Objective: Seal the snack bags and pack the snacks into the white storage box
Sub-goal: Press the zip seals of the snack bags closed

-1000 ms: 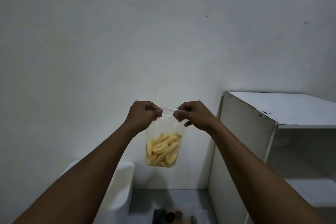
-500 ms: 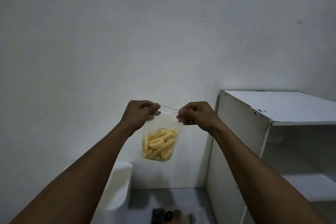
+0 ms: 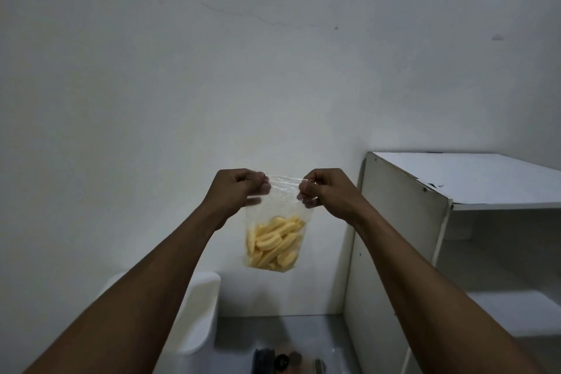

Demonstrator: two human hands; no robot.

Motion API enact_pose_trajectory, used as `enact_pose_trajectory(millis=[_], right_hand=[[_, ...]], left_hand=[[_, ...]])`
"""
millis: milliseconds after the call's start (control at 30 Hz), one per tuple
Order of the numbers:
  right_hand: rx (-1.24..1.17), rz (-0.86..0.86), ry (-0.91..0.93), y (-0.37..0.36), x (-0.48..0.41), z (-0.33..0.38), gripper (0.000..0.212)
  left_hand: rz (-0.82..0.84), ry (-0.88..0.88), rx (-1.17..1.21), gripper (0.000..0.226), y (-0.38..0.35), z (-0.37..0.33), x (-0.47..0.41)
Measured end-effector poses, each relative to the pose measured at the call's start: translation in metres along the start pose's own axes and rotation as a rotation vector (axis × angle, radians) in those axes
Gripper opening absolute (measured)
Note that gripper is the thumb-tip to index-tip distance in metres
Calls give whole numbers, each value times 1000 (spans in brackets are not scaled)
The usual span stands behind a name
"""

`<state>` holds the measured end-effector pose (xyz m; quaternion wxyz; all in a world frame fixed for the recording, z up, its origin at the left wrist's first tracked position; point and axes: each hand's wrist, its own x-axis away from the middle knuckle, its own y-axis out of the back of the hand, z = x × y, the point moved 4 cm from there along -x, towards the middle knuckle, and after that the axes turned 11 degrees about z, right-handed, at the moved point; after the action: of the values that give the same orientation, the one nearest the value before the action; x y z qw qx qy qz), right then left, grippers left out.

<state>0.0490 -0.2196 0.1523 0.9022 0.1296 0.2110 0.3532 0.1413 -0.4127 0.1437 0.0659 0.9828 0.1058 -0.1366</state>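
A clear plastic snack bag (image 3: 274, 240) hangs in the air in front of a white wall, its lower half filled with pale yellow chips. My left hand (image 3: 235, 190) pinches the bag's top left corner and my right hand (image 3: 326, 191) pinches the top right corner, with the top strip stretched flat between them. Below my left forearm stands the white storage box (image 3: 198, 313), partly hidden by that arm. I cannot tell whether the strip is pressed closed.
A white shelf unit (image 3: 449, 222) stands at the right with open shelves. On the grey floor at the bottom lie several small dark round items (image 3: 274, 360), cut off by the frame edge.
The bag and both hands have stayed nearly in place. My hands sit slightly further apart than a second ago, and the top strip looks more taut.
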Motion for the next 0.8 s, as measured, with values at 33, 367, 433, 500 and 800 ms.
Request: enact_pose_trajectory(millis=[33,367,433,500,800], right_hand=[[-11,-10,13,0,0,0,12],[48,76,-5,-7,0,3,14],[96,58,6,-8,-2,5,12],[114,26,20,-7,-3,5,11],[107,81,3,-16,-3,6,11]], left_hand=[[25,17,19,18,0,0,1],[19,9,-133,14,-3,-1,-1],[19,2,-147,12,-6,-2,-1],[49,14,-143,14,-10,-4,0],[41,25,-273,8,-9,-7,-1]])
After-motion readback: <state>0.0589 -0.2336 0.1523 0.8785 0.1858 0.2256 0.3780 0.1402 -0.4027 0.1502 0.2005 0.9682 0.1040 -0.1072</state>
